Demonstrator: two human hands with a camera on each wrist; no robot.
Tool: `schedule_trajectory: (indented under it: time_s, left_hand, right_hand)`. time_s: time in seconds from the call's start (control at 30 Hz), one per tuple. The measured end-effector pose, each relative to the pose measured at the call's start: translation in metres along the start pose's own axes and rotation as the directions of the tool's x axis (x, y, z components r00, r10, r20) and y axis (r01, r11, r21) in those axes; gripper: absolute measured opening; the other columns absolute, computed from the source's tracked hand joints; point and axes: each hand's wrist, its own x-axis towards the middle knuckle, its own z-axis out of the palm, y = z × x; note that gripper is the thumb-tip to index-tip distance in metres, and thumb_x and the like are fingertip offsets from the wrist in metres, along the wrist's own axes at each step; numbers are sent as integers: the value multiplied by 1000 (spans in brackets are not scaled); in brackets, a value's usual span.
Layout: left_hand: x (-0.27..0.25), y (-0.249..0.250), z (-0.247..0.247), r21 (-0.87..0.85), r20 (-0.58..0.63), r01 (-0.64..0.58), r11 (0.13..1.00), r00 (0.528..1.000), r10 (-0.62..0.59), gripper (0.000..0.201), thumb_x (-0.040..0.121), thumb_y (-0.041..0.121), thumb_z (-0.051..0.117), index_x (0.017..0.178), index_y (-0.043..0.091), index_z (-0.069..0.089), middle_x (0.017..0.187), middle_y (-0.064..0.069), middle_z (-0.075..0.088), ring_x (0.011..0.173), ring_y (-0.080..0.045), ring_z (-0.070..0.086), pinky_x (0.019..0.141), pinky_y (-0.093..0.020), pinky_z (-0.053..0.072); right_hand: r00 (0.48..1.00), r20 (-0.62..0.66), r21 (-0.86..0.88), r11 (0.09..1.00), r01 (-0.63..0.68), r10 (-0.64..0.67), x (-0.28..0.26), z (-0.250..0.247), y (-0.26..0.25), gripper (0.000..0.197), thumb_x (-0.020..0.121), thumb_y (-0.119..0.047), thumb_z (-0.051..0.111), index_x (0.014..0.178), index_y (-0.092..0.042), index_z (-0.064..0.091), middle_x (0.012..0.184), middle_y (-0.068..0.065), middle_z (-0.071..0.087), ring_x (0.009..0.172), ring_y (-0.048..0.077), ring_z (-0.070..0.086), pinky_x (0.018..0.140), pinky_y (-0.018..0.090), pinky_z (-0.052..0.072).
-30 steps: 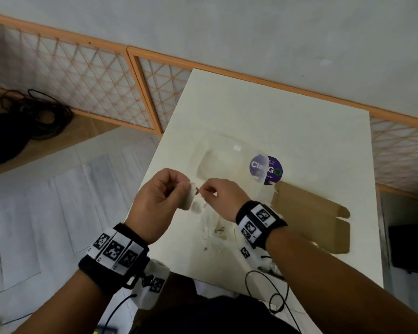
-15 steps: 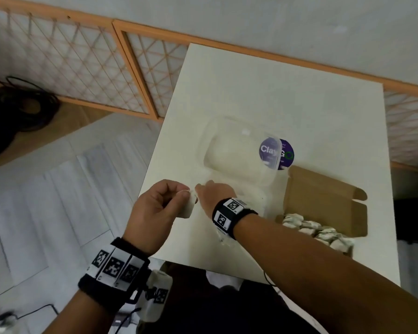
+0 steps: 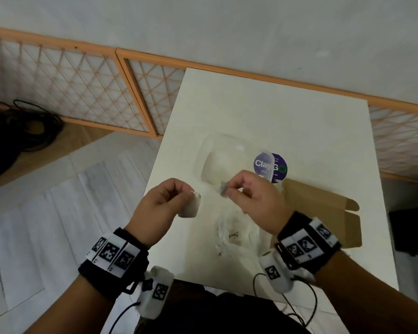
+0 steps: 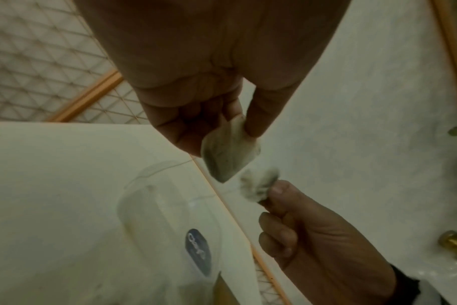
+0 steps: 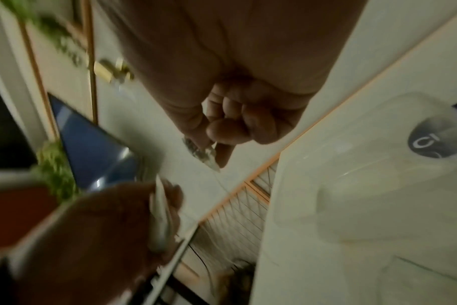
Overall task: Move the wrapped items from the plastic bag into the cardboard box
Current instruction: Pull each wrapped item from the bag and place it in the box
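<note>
1. Above the near left part of the white table, your left hand is raised, and its thumb and curled fingers pinch a small plastic bag by the top edge; the bag hangs down from the fingers.
2. Your right hand is just beside it, a little apart, and its thumb and forefinger pinch one small wrapped item; the other fingers are curled into the palm.
3. In the left wrist view the wrapped item is very near the lower corner of the bag, but outside it.
4. The cardboard box lies open on the table to the right of your right hand; your right wrist hides its inside.
5. A clear plastic container with a purple round label lies on the table behind your hands.
</note>
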Motion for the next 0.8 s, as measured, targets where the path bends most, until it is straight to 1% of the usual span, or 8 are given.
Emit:
schedule_trajectory:
  time_s: [0.13, 0.27, 0.37, 0.43, 0.53, 0.6, 0.7, 0.8]
  left_hand:
    - [-2, 23, 27, 68, 206, 0, 998, 978, -14, 13, 83, 16, 63, 81, 4, 65, 118, -2, 74, 120, -14, 65, 100, -39, 50]
    - [-1, 50, 68, -10, 297, -57, 998, 953, 57, 16, 82, 10, 64, 84, -5, 63, 130, 0, 70, 126, -13, 64, 108, -34, 46]
    - [0, 69, 96, -57, 355, -106, 993, 927, 120, 15, 85, 10, 66, 88, -5, 64, 127, -14, 69, 123, -25, 66, 107, -46, 49]
    - [-1, 79, 112, -20, 376, -143, 990, 916, 140, 21, 84, 19, 69, 91, 0, 67, 114, -23, 70, 107, -31, 66, 101, -56, 50]
    - [-4, 87, 132, 40, 394, -199, 979, 904, 167, 18, 85, 19, 69, 90, 2, 68, 96, -24, 70, 86, -29, 65, 86, -53, 53]
    - [-5, 90, 140, 68, 406, -225, 972, 896, 179, 20, 85, 19, 69, 89, 0, 67, 91, -26, 69, 81, -30, 63, 82, -55, 53]
    - [-4, 98, 149, 74, 424, -247, 966, 885, 194, 28, 80, 28, 68, 87, 1, 66, 87, -29, 66, 78, -30, 61, 80, -48, 50]
    - [-2, 105, 158, 96, 447, -269, 958, 872, 200, 24, 79, 23, 68, 86, -1, 66, 87, -30, 66, 77, -27, 60, 79, -44, 49]
  right_hand:
    - [998, -64, 433, 901, 9, 21, -28, -42, -14, 11, 96, -12, 67, 94, -5, 60, 59, -4, 54, 50, 13, 42, 49, 23, 37]
    - [995, -103, 653, 755, 64, 5, -43, -66, -19, 15, 92, -12, 68, 98, -3, 57, 60, -2, 51, 47, 13, 38, 50, 27, 30]
    - [989, -145, 710, 696, 105, -2, -55, -78, -23, 14, 93, -13, 70, 93, -8, 58, 59, -4, 55, 47, 14, 38, 50, 26, 31]
    - [987, -161, 721, 683, 114, 6, -64, -85, -22, 12, 92, -14, 70, 90, -10, 59, 57, -2, 55, 47, 13, 39, 48, 22, 34]
    - [985, -173, 739, 664, 111, 28, -77, -97, -17, 21, 84, -23, 81, 82, -15, 61, 58, 5, 53, 50, 17, 46, 50, 25, 38]
    - [980, -185, 765, 637, 99, 70, -86, -105, -14, 22, 87, -17, 76, 84, -10, 55, 58, 6, 59, 54, 22, 55, 56, 32, 41]
    - [986, -145, 814, 577, 70, 84, -97, -116, -9, 9, 85, -8, 59, 90, -7, 51, 81, 15, 75, 64, 26, 68, 63, 36, 55]
    - [998, -45, 867, 499, 19, 40, -104, -129, -1, 43, 71, -17, 76, 106, -8, 53, 104, 26, 73, 78, 36, 72, 69, 41, 60]
